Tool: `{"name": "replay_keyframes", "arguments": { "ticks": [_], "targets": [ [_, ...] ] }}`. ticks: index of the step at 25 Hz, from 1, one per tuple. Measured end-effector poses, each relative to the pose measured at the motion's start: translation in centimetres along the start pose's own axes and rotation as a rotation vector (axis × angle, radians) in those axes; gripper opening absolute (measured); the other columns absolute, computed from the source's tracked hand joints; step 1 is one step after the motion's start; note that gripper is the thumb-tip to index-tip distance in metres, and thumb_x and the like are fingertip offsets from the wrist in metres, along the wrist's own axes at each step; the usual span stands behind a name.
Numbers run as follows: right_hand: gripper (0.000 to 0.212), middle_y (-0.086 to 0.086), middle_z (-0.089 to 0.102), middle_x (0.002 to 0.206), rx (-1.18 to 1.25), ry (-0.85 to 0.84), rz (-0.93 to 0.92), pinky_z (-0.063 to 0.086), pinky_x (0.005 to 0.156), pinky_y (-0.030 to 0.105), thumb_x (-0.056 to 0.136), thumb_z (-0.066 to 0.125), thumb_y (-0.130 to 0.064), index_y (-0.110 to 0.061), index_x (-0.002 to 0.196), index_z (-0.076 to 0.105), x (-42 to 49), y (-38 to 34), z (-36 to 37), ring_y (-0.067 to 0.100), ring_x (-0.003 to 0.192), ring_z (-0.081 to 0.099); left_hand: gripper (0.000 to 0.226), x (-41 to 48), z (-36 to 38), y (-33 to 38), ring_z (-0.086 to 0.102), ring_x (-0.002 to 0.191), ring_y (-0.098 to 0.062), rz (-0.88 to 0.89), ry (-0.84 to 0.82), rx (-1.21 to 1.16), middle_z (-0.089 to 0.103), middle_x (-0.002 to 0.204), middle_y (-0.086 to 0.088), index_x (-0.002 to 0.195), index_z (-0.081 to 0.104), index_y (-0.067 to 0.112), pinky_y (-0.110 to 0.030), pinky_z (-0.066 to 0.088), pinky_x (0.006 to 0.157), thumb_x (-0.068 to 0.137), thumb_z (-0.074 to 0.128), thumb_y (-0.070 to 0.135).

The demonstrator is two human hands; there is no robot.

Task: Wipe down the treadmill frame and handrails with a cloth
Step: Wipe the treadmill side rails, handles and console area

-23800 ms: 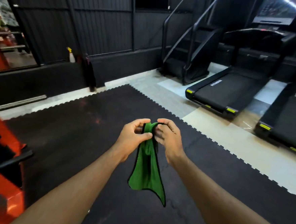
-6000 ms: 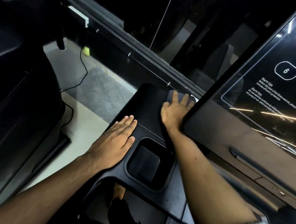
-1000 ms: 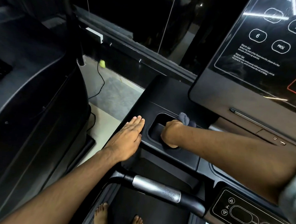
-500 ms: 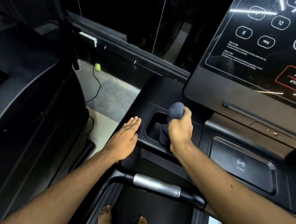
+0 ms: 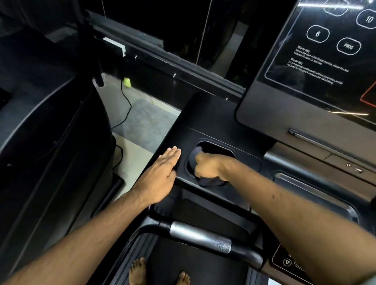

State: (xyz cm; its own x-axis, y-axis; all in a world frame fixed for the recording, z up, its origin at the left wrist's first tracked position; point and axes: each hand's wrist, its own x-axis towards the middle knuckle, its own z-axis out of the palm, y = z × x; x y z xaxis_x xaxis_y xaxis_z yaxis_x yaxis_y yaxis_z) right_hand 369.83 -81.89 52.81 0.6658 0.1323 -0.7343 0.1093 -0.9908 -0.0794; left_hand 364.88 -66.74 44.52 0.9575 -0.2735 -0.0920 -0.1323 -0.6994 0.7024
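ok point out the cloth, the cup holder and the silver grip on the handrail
cloth (image 5: 211, 182), head view, on the dark fold nearest the camera.
cup holder (image 5: 215, 148), head view, on its far inner wall.
silver grip (image 5: 200, 236), head view, on the middle of the metal sleeve.

I'm looking into a gym. A treadmill console (image 5: 321, 62) shows PROG and STOP keys, with a metal-grip handrail (image 5: 200, 236) and the belt (image 5: 206, 275) below it. Another dark machine (image 5: 38, 132) stands just beside it, left.
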Motion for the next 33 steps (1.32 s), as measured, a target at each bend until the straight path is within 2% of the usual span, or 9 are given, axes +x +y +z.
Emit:
{"name": "replay_keyframes", "arguments": {
  "ticks": [2, 5, 7, 12, 15, 18, 22, 28, 33],
  "targets": [
    [0.034, 0.018, 0.063, 0.096, -0.232, -0.135, -0.104, 0.048, 0.050, 0.020, 0.096, 0.043, -0.002, 0.002, 0.129, 0.049, 0.1, 0.7, -0.9, 0.015, 0.072, 0.066, 0.062, 0.0, -0.1, 0.0, 0.003, 0.146, 0.001, -0.003, -0.004, 0.004, 0.011, 0.162, 0.007, 0.155, 0.016, 0.018, -0.011, -0.003, 0.114, 0.098, 0.034, 0.002],
    [0.061, 0.016, 0.036, 0.158, -0.492, -0.190, -0.088, 0.044, 0.106, 0.038, 0.097, 0.046, -0.006, -0.004, 0.154, 0.025, 2.2, 1.6, -0.5, 0.030, 0.139, 0.044, 0.064, 0.0, -0.3, 0.0, 0.002, 0.147, 0.000, -0.008, -0.035, 0.017, 0.009, 0.163, 0.007, 0.156, 0.013, 0.018, -0.014, -0.002, 0.116, 0.097, 0.034, 0.001],
    [0.067, 0.001, 0.013, 0.167, -0.854, -0.138, -0.128, 0.041, 0.102, 0.048, 0.103, 0.044, -0.018, -0.017, 0.161, 0.010, 2.7, 2.3, 0.3, 0.024, 0.152, 0.023, 0.064, 0.1, -0.4, 0.1, 0.002, 0.147, 0.000, -0.012, -0.028, 0.020, 0.009, 0.163, 0.007, 0.156, 0.012, 0.019, -0.015, -0.002, 0.116, 0.098, 0.033, 0.002],
    [0.011, -0.001, 0.064, 0.096, -1.350, -0.129, -0.124, 0.039, 0.090, 0.028, 0.096, 0.057, -0.023, -0.013, 0.092, 0.057, 2.2, 3.6, -0.2, 0.014, 0.099, 0.060, 0.062, 0.1, -0.4, 0.2, -0.001, 0.147, 0.001, -0.006, -0.031, 0.027, 0.006, 0.163, 0.008, 0.156, 0.011, 0.019, -0.013, -0.006, 0.113, 0.099, 0.033, 0.005],
    [0.036, -0.005, 0.055, 0.143, -1.476, -0.067, -0.381, 0.014, 0.123, 0.047, 0.103, 0.049, -0.032, -0.027, 0.137, 0.057, 2.8, 6.2, -1.0, 0.020, 0.142, 0.042, 0.062, 0.0, -0.4, 0.3, -0.004, 0.145, 0.002, 0.009, -0.045, 0.064, 0.002, 0.163, 0.008, 0.156, 0.009, 0.020, -0.012, -0.008, 0.112, 0.100, 0.033, 0.008],
    [0.047, -0.008, 0.050, 0.151, -1.301, 0.271, -0.554, 0.019, 0.123, 0.046, 0.100, 0.043, -0.057, -0.038, 0.140, 0.057, 2.0, 7.8, -1.6, 0.011, 0.146, 0.035, 0.062, 0.1, -0.1, 0.2, -0.005, 0.146, 0.000, 0.017, -0.044, 0.083, 0.002, 0.163, 0.007, 0.156, 0.010, 0.019, -0.014, -0.008, 0.114, 0.100, 0.034, 0.009],
    [0.057, 0.008, -0.007, 0.169, -1.289, 0.294, -0.274, 0.005, 0.119, 0.067, 0.109, 0.029, -0.025, -0.011, 0.161, 0.008, 0.0, 8.5, 1.0, 0.029, 0.155, -0.007, 0.060, 0.1, 0.0, 0.4, -0.006, 0.145, 0.002, 0.004, -0.048, 0.107, 0.003, 0.163, 0.007, 0.156, 0.011, 0.018, -0.013, -0.010, 0.112, 0.101, 0.034, 0.009],
    [0.081, 0.004, 0.006, 0.169, -0.205, 0.488, -0.134, 0.035, 0.113, 0.055, 0.092, 0.054, -0.012, -0.022, 0.161, 0.012, -6.2, 6.7, 5.6, 0.027, 0.154, 0.014, 0.058, -1.5, -0.3, 1.1, 0.002, 0.146, 0.000, -0.038, -0.045, 0.076, 0.010, 0.162, 0.006, 0.155, 0.017, 0.016, -0.015, -0.002, 0.115, 0.101, 0.036, 0.008],
    [0.087, -0.001, -0.014, 0.168, -0.625, 0.429, -0.369, 0.019, 0.109, 0.075, 0.094, 0.053, -0.037, -0.038, 0.159, -0.006, -6.0, 6.6, 7.7, 0.033, 0.155, -0.006, 0.056, -5.1, 0.0, 0.9, 0.007, 0.147, -0.001, -0.109, 0.013, 0.073, 0.015, 0.162, 0.004, 0.154, 0.021, 0.015, -0.012, -0.001, 0.113, 0.101, 0.039, 0.010]
  ]
}}
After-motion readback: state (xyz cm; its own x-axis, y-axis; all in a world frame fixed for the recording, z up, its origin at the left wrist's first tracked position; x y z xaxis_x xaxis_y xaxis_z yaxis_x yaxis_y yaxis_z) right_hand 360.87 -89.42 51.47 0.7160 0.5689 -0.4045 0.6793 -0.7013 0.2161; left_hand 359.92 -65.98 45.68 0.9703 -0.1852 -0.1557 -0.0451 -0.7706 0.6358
